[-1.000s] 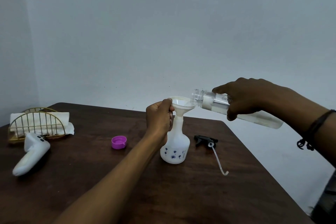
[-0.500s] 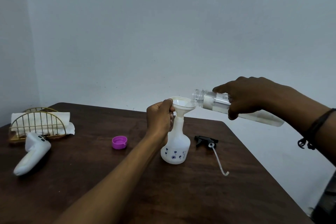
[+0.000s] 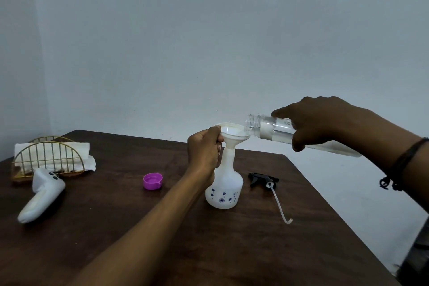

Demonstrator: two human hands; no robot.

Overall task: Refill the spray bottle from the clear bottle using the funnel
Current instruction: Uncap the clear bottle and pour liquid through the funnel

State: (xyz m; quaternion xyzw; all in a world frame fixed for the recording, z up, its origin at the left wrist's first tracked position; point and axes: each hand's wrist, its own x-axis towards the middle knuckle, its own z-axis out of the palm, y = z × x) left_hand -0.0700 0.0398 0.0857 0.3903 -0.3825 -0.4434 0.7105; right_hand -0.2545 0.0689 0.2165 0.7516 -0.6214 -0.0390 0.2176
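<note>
Far left on the dark table [image 3: 116, 227]: gold wire holder [image 3: 47, 158] with white napkins [image 3: 52, 153] in it; white controller [image 3: 40, 195] lying just in front. Purple cap [image 3: 152, 181] sits open side up, alone. Left hand [image 3: 204, 153] curls closed around the funnel [image 3: 234, 133] rim, funnel seated in the neck of the upright white spray bottle [image 3: 224, 188]; liquid level inside cannot be read. Right hand [image 3: 322, 123] grips the clear bottle [image 3: 274, 131], fingers clamped, tipped nearly level, open mouth at the funnel rim. Black trigger sprayer [image 3: 263, 179] lies beside the bottle, tube trailing forward.
</note>
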